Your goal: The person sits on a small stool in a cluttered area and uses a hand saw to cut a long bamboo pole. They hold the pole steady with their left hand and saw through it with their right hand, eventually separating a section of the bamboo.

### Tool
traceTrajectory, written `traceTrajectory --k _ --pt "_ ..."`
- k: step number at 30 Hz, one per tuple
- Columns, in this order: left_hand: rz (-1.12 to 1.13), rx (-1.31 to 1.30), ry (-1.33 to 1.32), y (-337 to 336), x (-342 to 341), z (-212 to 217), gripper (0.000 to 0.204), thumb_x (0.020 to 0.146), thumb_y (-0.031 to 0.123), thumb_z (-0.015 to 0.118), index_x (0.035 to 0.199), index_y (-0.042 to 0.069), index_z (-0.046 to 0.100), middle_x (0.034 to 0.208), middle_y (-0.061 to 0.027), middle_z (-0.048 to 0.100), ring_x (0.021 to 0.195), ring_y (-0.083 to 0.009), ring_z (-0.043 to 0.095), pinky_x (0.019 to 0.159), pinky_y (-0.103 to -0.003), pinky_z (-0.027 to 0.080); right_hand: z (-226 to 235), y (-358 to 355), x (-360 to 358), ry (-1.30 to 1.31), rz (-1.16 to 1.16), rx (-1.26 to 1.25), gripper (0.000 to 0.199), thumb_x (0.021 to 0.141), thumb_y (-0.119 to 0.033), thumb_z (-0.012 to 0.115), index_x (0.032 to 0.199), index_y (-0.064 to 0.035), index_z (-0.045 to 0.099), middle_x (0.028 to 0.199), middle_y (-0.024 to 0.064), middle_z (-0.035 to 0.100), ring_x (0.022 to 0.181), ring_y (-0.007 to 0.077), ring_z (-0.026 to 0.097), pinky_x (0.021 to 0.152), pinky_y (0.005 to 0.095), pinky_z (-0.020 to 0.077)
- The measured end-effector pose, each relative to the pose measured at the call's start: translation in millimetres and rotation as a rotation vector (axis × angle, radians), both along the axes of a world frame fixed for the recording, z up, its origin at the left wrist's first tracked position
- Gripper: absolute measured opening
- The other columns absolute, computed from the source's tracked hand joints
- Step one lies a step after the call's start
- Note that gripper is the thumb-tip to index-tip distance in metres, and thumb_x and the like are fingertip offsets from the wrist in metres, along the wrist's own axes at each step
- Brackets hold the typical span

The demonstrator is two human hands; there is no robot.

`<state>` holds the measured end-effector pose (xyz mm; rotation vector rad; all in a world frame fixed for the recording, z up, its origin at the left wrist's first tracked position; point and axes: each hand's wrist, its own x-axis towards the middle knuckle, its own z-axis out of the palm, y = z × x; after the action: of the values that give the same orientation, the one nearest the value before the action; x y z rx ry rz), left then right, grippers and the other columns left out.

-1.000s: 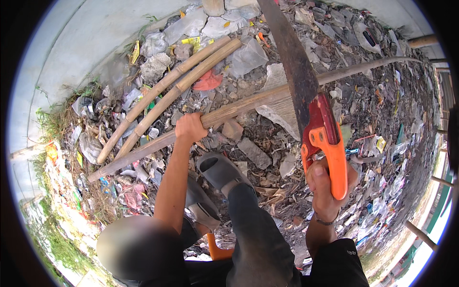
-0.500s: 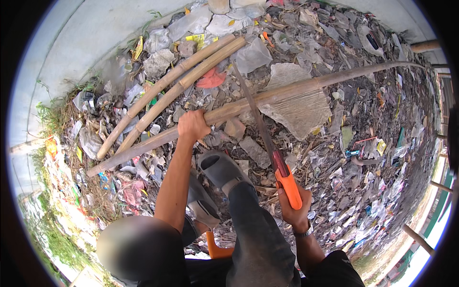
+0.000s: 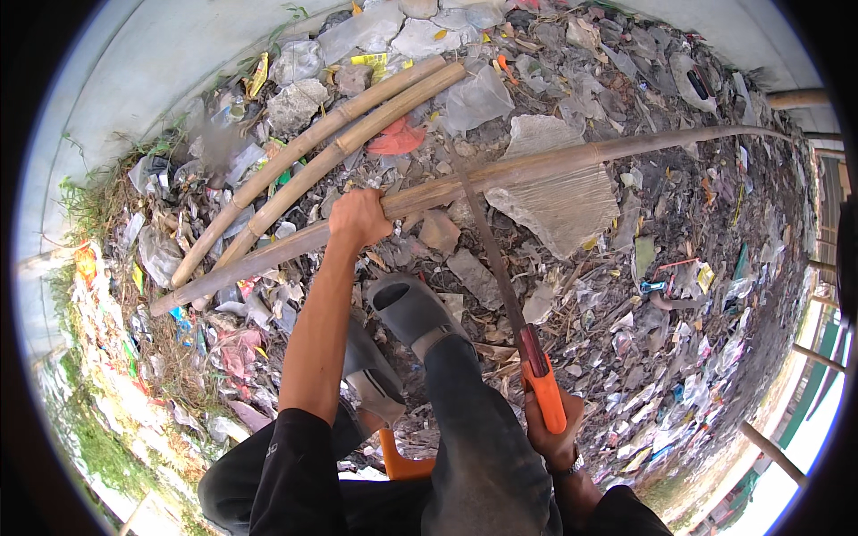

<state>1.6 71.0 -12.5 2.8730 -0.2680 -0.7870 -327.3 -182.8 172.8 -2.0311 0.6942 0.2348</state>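
Long bamboo pole (image 3: 429, 198), running out both sides of the left hand (image 3: 359, 217).
Nearest, the right hand (image 3: 554, 436) is wrapped around the orange handle of a saw (image 3: 508, 290), its blade crossing the pole right of the left hand, which clasps the pole from above; farther off lie a concrete slab (image 3: 563, 214) under the pole and two shorter bamboo pieces (image 3: 304, 146).

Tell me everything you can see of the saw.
The saw has a long, dark, metal-looking blade, a dark red section at its base and an orange handle, held in the right hand's grip. Seen nearly edge-on, it slants with its tip toward the upper left. The blade crosses over the long pole; whether its teeth touch is unclear.
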Motion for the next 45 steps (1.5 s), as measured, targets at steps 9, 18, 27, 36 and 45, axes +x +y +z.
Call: traceTrajectory --k 9,18,27,36,45 --pt "0.034 -0.026 -0.050 -2.9 -37.5 -8.4 0.037 0.070 0.022 0.071 0.104 0.010 0.079 0.094 -0.0237 0.076 0.093 -0.0413 0.075 0.087 -0.050 0.060 -18.9 3.2 15.5 -0.083 0.080 -0.022 0.015 0.089 -0.008 0.073 0.099 0.0020 0.074 0.068 0.0096 0.066 0.060 0.0116 0.063 0.056 0.0296 0.0484" --pt "0.015 -0.016 -0.107 5.9 -30.2 -4.1 0.038 0.069 0.023 0.072 0.104 0.011 0.078 0.093 -0.0224 0.077 0.091 -0.0404 0.075 0.085 -0.050 0.061 -68.5 9.8 126.2 -0.317 -0.069 0.125 0.013 0.093 -0.008 0.073 0.099 0.0040 0.073 0.070 0.0046 0.065 0.062 0.0078 0.057 0.059 0.0267 0.0476" --pt "-0.008 -0.042 -0.137 4.4 -52.0 -8.2 0.035 0.069 0.022 0.074 0.101 0.006 0.075 0.092 -0.0196 0.077 0.086 -0.0385 0.076 0.080 -0.048 0.061 -30.6 12.6 130.0 -0.189 -0.206 0.479 0.013 0.097 -0.008 0.072 0.102 0.0041 0.070 0.070 0.0011 0.061 0.057 0.0054 0.054 0.051 0.0233 0.0412" --pt "0.006 -0.046 -0.185 3.7 -58.1 -14.4 0.034 0.068 0.020 0.075 0.098 0.006 0.072 0.095 -0.0174 0.077 0.089 -0.0368 0.076 0.083 -0.047 0.061 46.9 -17.8 151.5 -0.347 -0.117 0.481 0.010 0.095 -0.002 0.067 0.088 0.0035 0.064 0.061 -0.0006 0.054 0.050 0.0076 0.049 0.048 0.0245 0.0370" --pt "-0.004 -0.062 -0.017 6.4 -26.3 -2.8 0.040 0.068 0.019 0.071 0.106 0.009 0.078 0.099 -0.0219 0.077 0.097 -0.0399 0.075 0.091 -0.048 0.060 -16.4 -4.8 72.5 -0.318 0.052 -0.039 0.017 0.086 -0.003 0.071 0.101 0.0050 0.073 0.070 0.0000 0.061 0.057 0.0056 0.050 0.053 0.0251 0.0401"
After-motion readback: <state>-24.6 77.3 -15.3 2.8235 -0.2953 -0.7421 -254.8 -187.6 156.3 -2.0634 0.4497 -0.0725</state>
